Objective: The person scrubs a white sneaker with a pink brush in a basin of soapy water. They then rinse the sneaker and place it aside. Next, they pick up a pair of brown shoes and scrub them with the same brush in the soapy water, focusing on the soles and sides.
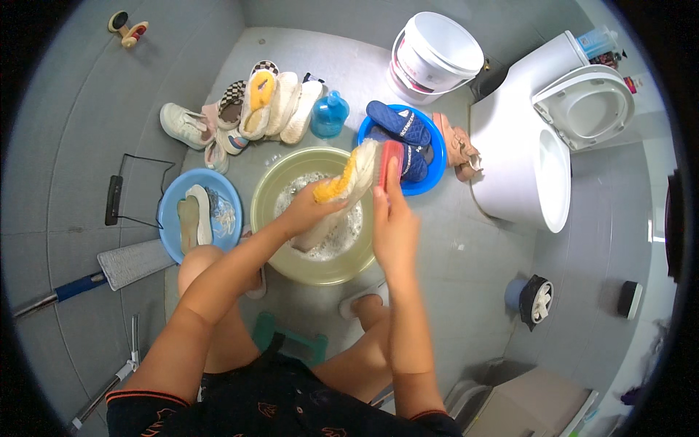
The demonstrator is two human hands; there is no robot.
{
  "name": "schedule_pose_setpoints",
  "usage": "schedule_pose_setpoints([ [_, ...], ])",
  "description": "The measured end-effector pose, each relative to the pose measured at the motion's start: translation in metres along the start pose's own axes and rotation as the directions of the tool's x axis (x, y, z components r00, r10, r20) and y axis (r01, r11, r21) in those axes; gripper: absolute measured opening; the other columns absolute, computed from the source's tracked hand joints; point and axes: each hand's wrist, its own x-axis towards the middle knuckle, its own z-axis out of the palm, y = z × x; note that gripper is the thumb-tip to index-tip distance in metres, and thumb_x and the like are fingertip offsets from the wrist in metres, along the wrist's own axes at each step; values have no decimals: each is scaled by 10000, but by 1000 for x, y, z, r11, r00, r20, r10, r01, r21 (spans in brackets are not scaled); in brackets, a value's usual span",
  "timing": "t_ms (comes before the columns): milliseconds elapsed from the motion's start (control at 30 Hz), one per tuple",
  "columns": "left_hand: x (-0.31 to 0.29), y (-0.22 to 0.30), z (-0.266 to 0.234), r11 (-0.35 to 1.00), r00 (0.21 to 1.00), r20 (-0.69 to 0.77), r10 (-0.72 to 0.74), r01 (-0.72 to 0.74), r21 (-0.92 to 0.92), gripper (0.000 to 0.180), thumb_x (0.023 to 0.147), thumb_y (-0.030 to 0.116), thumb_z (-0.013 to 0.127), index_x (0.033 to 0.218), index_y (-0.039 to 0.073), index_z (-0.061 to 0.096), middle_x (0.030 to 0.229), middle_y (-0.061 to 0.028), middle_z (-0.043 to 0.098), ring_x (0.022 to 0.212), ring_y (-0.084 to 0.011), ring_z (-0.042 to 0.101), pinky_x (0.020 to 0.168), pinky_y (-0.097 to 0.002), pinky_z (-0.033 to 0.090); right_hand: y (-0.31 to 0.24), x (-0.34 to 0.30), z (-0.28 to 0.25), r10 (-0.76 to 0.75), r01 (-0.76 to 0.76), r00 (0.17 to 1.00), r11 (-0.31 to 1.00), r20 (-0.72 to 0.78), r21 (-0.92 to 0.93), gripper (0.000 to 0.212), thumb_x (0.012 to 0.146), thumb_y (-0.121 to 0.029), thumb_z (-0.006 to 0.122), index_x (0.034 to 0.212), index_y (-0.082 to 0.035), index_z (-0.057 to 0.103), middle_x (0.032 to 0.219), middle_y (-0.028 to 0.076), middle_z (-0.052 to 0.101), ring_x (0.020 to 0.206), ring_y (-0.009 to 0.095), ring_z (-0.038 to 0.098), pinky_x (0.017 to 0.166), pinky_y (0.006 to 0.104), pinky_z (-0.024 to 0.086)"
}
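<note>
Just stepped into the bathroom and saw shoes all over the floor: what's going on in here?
A person crouches over a green basin of soapy water. The left hand holds a white and yellow slipper above the suds, and the right hand presses a red brush against it. A row of shoes lies beyond, two blue sandals sit in a blue basin, and another blue basin holds insoles.

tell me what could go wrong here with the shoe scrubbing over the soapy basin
1. The left hand holds the wet white-and-yellow slipper above the foamy green plastic basin; it might slip and splash.
2. The right hand scrubs with a red brush, likely flicking suds onto the grey tiled floor, making footing slick.
</note>
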Motion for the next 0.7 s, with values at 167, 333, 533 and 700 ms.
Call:
schedule_pose_setpoints([
  [167, 3, 12, -10, 974, 988, -87, 126, -107, 198, 478, 817, 103, 694, 1253, -26, 546, 1193, -92, 610, 1084, -146, 560, 971, -288, 420, 6, -11, 12, -129, 122, 991, 978, -29, -166, 522, 955, -304, 501, 1450, -301, 336, 812, 225, 655, 649, 432, 616, 550, 476, 476],
  [333, -7, 20, 7, 984, 998, -60, 32, -21, 178, 480, 811, 80, 680, 1263, -16, 552, 1225, -95, 601, 1077, -140, 566, 953, -287, 433, 29, 23, 3, -48, 53, 998, 989, -41, 136, 490, 963, -234, 491, 1438, -265, 374, 1097, 226, 634, 925, 332, 663, 808, 355, 489],
  [533, 9, -3, -8, 978, 984, -144, -103, 74, -194, 358, 853, 125, 658, 1180, -3, 584, 1117, -106, 632, 985, -176, 609, 868, -313, 477, 7, -17, 25, -95, 95, 995, 995, 27, 28, 489, 941, -323, 523, 1415, -269, 415, 827, 239, 649, 742, 408, 645, 653, 416, 504],
  [700, 19, -14, -1, 837, 924, -226, -309, 151, -527, 397, 877, 217, 653, 1204, 14, 560, 1080, -122, 637, 957, -226, 628, 835, -365, 495, 56, 14, 34, -65, 91, 994, 940, -88, 330, 503, 961, -239, 505, 1445, -195, 376, 887, 155, 673, 716, 203, 626, 659, 323, 477],
])
